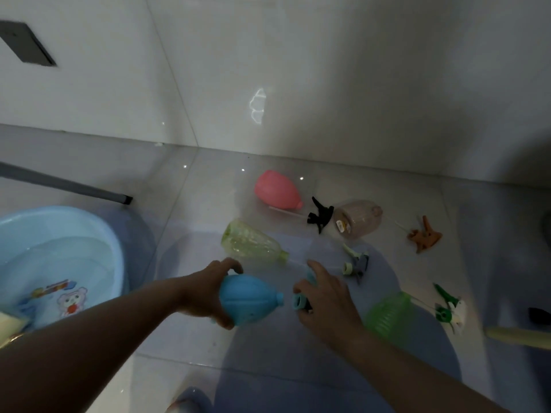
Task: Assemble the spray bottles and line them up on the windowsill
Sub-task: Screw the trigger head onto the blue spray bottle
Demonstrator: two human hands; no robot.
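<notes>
My left hand (205, 289) grips a blue bottle (249, 299) lying sideways, its neck pointing right. My right hand (326, 302) holds a light-blue spray head (299, 302) just off that neck, a small gap between them. On the floor beyond lie a pink bottle (275, 189), a clear green bottle (250, 242), a brownish clear bottle (356, 217) and a ribbed green bottle (390, 318). Loose spray heads lie among them: a black one (320, 214), an orange one (425, 235), a pale grey-green one (356, 262) and a green-white one (448, 310).
A blue basin (116, 248) with water stands at the left on the tiled floor. A white wall (268, 70) runs along the far side. A grey bar (68, 186) lies at the left. A pale stick (518, 335) and a dark object (539, 315) lie at the right edge.
</notes>
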